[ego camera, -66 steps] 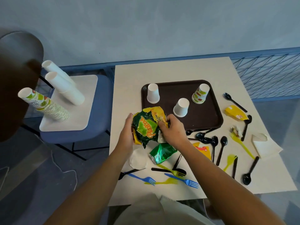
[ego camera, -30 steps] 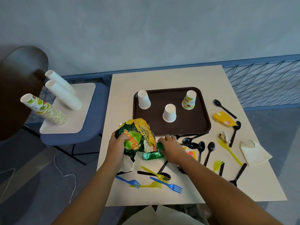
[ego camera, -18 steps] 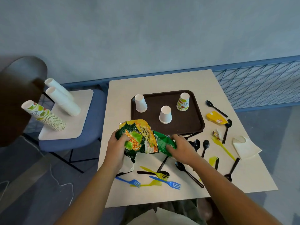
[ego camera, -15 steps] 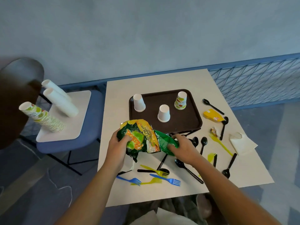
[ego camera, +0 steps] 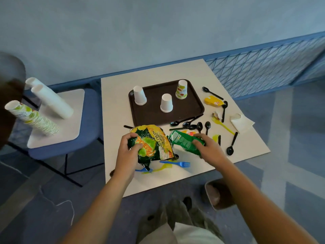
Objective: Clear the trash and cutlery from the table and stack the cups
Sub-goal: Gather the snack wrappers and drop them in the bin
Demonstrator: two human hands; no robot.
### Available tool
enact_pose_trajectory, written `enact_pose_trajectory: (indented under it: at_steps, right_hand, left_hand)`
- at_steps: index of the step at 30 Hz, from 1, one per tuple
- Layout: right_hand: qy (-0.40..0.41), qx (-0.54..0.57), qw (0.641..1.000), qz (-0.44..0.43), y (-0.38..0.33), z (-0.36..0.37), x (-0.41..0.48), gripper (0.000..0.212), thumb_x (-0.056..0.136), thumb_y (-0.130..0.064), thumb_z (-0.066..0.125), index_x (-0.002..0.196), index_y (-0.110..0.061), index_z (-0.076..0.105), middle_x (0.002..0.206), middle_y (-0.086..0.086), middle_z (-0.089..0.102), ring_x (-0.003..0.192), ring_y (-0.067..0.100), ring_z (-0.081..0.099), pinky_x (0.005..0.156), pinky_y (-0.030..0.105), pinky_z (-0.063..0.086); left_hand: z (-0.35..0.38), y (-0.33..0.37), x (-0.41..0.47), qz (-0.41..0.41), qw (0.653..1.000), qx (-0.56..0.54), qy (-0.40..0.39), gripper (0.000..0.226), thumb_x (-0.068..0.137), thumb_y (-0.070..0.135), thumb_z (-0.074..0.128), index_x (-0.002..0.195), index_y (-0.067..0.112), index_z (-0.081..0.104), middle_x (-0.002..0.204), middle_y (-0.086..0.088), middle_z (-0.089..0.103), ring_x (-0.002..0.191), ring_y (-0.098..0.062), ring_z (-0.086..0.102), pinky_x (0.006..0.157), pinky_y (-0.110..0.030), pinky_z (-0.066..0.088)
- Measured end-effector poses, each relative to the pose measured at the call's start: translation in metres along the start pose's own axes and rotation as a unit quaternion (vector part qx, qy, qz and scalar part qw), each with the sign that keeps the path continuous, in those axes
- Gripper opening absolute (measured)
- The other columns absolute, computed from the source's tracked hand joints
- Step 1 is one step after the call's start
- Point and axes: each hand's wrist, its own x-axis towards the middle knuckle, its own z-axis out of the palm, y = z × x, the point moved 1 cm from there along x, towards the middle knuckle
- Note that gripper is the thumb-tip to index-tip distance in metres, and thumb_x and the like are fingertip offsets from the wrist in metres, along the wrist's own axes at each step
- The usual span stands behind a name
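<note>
Far left, on chair: patterned cup stack (ego camera: 29, 117) and white cup stacks (ego camera: 51, 101) stand on a white board (ego camera: 70, 120) over the blue chair (ego camera: 89, 124), off the table.
Left of centre, left hand: left hand (ego camera: 128, 153) has its fingers dug into the big chip bag (ego camera: 154, 141), clamped on its crumpled left side. The bag sits low over the near half of the table (ego camera: 114, 110); touching it or just above, cannot tell.
Under bag: blue fork (ego camera: 177, 163) and yellow fork (ego camera: 162, 167) lie on the table, partly covered by the bag's lower edge.
Upper centre, tray: brown tray (ego camera: 191, 110) carries three upside-down cups, apart and unstacked: white cup (ego camera: 139, 95), second white cup (ego camera: 166, 103), patterned cup (ego camera: 181, 90).
Right of centre, right hand: right hand (ego camera: 209, 149) is curled round the small green wrapper (ego camera: 182, 140), gripping it just beside the chip bag.
Right side, loose stuff: black spoons (ego camera: 199, 125) fanned along the tray's near edge, yellow packet (ego camera: 213, 100), napkin (ego camera: 241, 121), lone black spoon (ego camera: 232, 144).
Lower right, floor: brownish container (ego camera: 218, 198), likely a bin, half hidden by the right forearm.
Stage: early, I'd say. Two wrappers in hand, cutlery all on the table, tray cups unstacked.
Risk, slip: the foil bag is gripped on one side only. It could spring open or slide out, and may shed crumbs.
Risk, drag: the bag's hanging edge could sweep the forks off the near table edge when lifted.
Risk, miss: the bin sits under the arm, so a blind drop could land on the floor.
</note>
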Motion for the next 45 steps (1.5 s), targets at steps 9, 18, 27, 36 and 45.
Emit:
enact_pose_trajectory:
  at_steps: [9, 18, 27, 36, 45]
  right_hand:
    - [0.021, 0.081, 0.994, 0.064, 0.043, -0.045, -0.051, 0.025, 0.108, -0.041, 0.04, 0.117, -0.037, 0.063, 0.105, -0.002, 0.066, 0.075, 0.013, 0.057, 0.062, 0.03, 0.045]
    - [-0.008, 0.125, 0.987, 0.104, 0.138, -0.122, -0.088, 0.024, 0.096, -0.03, 0.048, 0.112, -0.04, 0.063, 0.104, 0.006, 0.066, 0.07, 0.019, 0.052, 0.056, 0.031, 0.044]
    - [-0.025, 0.067, 0.993, 0.095, 0.275, -0.205, -0.121, 0.022, 0.097, -0.03, 0.06, 0.117, -0.039, 0.059, 0.103, 0.001, 0.066, 0.079, 0.014, 0.06, 0.07, 0.036, 0.051]
    - [-0.048, -0.029, 0.988, 0.142, 0.356, -0.18, -0.086, 0.03, 0.091, -0.03, 0.072, 0.112, -0.02, 0.053, 0.099, 0.008, 0.064, 0.077, 0.02, 0.058, 0.072, 0.04, 0.051]
    - [-0.04, -0.094, 0.977, 0.185, 0.444, -0.088, -0.008, 0.054, 0.096, -0.032, 0.066, 0.142, -0.017, 0.045, 0.136, 0.01, 0.04, 0.098, 0.022, 0.06, 0.088, 0.035, 0.057]
  left_hand:
    - [0.045, -0.03, -0.057, -0.04, 0.998, -0.005, -0.039, 0.026, 0.101, 0.005, 0.046, 0.104, 0.026, 0.062, 0.116, -0.01, 0.066, 0.104, -0.027, 0.066, 0.077, -0.039, 0.054]
    - [0.145, -0.071, -0.126, -0.037, 0.988, 0.12, -0.092, 0.037, 0.096, 0.006, 0.052, 0.114, 0.037, 0.061, 0.105, 0.006, 0.065, 0.081, -0.019, 0.059, 0.074, -0.044, 0.052]
    - [0.261, -0.132, -0.191, -0.075, 0.991, 0.092, -0.054, 0.072, 0.092, -0.002, 0.067, 0.141, 0.043, 0.039, 0.12, 0.0, 0.067, 0.101, -0.016, 0.074, 0.086, -0.04, 0.063]
    - [0.324, -0.211, -0.173, -0.169, 0.969, 0.177, -0.025, 0.052, 0.082, 0.011, 0.083, 0.128, 0.012, 0.06, 0.117, -0.003, 0.069, 0.095, -0.007, 0.066, 0.085, -0.035, 0.057]
    - [0.369, -0.337, -0.093, -0.142, 0.905, 0.398, -0.049, 0.051, 0.085, 0.028, 0.083, 0.132, 0.017, 0.064, 0.113, 0.0, 0.066, 0.097, -0.017, 0.062, 0.08, -0.031, 0.05]
